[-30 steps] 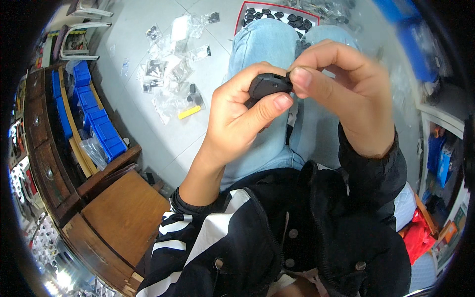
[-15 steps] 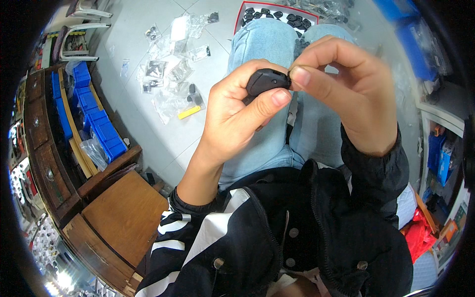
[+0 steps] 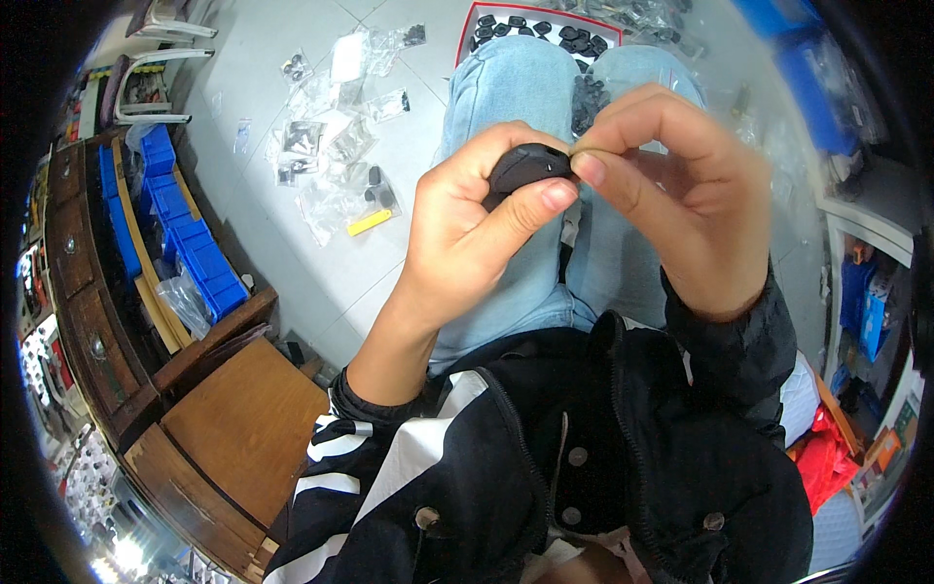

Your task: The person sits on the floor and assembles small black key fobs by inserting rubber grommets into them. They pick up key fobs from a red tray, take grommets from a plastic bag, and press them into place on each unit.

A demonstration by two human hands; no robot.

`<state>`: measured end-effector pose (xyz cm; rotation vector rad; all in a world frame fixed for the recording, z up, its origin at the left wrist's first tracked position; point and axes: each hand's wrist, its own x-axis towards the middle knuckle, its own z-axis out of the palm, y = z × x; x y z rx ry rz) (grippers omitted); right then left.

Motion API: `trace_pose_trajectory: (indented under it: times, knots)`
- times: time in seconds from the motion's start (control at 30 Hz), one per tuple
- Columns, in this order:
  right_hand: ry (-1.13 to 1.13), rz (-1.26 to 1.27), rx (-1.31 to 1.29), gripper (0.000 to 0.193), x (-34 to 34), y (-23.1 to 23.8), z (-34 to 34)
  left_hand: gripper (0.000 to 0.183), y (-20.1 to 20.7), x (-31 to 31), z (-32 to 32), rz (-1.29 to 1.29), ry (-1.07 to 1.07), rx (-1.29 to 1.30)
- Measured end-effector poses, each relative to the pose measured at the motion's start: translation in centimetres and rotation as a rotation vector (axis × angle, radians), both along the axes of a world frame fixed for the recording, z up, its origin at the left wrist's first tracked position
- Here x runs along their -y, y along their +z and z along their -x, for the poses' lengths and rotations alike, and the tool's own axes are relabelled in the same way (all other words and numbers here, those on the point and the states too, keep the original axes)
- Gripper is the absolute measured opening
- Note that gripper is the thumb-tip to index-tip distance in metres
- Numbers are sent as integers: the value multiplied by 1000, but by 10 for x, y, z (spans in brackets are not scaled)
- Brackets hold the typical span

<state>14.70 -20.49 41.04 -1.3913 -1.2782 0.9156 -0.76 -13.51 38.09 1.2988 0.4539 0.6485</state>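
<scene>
A black key fob with a smooth rounded casing is held above my knees. My left hand is closed round it, thumb along the near edge and forefinger along the far side. A small slot shows near its right end. At that end my right hand pinches thumb and forefinger together, touching or almost touching the fob. Whatever lies between those fingertips is too small and hidden to make out.
Beyond my knees is a red-rimmed white box of black fobs. More dark pieces lie between my legs. Plastic bags and a yellow strip are on the floor. Blue bins and a wooden drawer cabinet stand left.
The fob has turned in my left hand, so its edge shows more than its flat face. My right hand has shifted slightly down and stays at the fob's end.
</scene>
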Motion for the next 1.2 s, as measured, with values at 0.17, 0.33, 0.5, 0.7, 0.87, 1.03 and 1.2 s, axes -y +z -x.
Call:
trace_pose_trajectory:
  times: [0.17, 0.33, 0.5, 0.7, 0.87, 1.03, 1.2]
  knots:
    - [60, 51, 92, 8, 3, 5, -9, 15, 2, 1, -1, -2, -52, -58]
    - [74, 13, -65, 10, 1, 3, -10, 17, -1, -2, 0, 117, -100, 10]
    - [91, 10, -243, 12, 0, -3, -9, 18, -7, -1, -1, 113, -96, 77]
    - [109, 22, -293, 10, -2, -4, -10, 18, -8, -1, -2, 117, -92, 73]
    - [113, 51, -438, 11, -2, -8, -8, 18, -9, 1, -3, 123, -91, 86]
    - [147, 140, -779, 18, -3, -14, -3, 23, -12, 0, -5, 272, -223, 212]
    - [168, 178, -826, 27, -4, -15, -2, 36, -11, -3, -4, 500, -293, 266]
